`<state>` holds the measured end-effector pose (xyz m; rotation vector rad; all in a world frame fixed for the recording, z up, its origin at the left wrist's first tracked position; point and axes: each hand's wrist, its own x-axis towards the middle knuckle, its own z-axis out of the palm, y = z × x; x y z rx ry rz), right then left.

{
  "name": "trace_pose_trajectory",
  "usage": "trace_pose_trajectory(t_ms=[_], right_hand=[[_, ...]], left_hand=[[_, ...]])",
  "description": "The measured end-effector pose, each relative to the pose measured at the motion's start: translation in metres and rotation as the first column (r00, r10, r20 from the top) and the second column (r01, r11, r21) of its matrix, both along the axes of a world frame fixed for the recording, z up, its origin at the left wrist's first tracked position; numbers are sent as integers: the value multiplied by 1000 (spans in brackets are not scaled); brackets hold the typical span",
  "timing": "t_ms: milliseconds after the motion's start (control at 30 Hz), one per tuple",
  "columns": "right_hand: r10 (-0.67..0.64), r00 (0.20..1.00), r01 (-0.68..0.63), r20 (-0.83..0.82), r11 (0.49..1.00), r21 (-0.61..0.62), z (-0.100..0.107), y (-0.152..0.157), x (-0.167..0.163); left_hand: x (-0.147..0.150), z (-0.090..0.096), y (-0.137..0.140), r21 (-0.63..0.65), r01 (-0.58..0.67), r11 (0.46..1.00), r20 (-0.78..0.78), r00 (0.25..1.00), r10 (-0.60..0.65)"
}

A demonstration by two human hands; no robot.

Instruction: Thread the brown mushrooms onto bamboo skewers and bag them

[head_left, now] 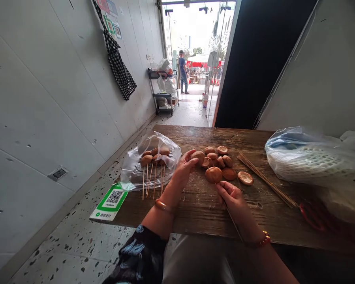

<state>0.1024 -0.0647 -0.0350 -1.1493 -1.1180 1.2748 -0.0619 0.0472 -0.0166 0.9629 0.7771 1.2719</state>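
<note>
Right in the middle of the tabletop [201, 205], the mushroom [213, 174] on the skewer [229, 215]: the stick runs up from under the right hand [235, 199], whose fingers are closed in a pinch on the shaft, and its tip sits at or in the cap — which, I cannot tell. The left hand [185, 167] is curled round another mushroom [198, 156] at the edge of the loose pile [220, 159], thumb and fingers cupping it. Risk here, as I read it: the pointed tip is close to the left fingers, so a slip could prick them. Push off-centre and the cap may well split. Further left, finished skewers [152, 173] lie on a plastic bag [147, 163] with their ends at the tabletop's edge; a nudge from the forearm could tip them to the floor. To the right, the spare sticks [264, 179] lie loose and could roll if knocked.
</note>
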Motion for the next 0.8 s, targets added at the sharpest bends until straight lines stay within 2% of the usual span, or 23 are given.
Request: trace_pose_trajectory(t_ms=[67, 200, 300, 600, 800], right_hand=[[38, 999, -38, 21, 999, 3, 1, -2, 0], [83, 996, -83, 38, 997, -4, -1, -5, 1], [134, 989, -133, 58, 991, -20, -2, -5, 1], [175, 980, -170, 100, 984, -50, -4, -4, 2], [168, 980, -162, 108, 985, -64, -1, -5, 0]], left_hand=[[-1, 0, 0, -24, 3, 1000, 53, 999, -1], [-3, 1, 0, 5, 129, 992, 216, 968, -127], [-3, 1, 0, 9, 157, 988, 286, 946, -153], [0, -2, 2, 5, 78, 997, 254, 964, -77], [3, -1, 2, 21, 110, 994, 261, 959, -111]])
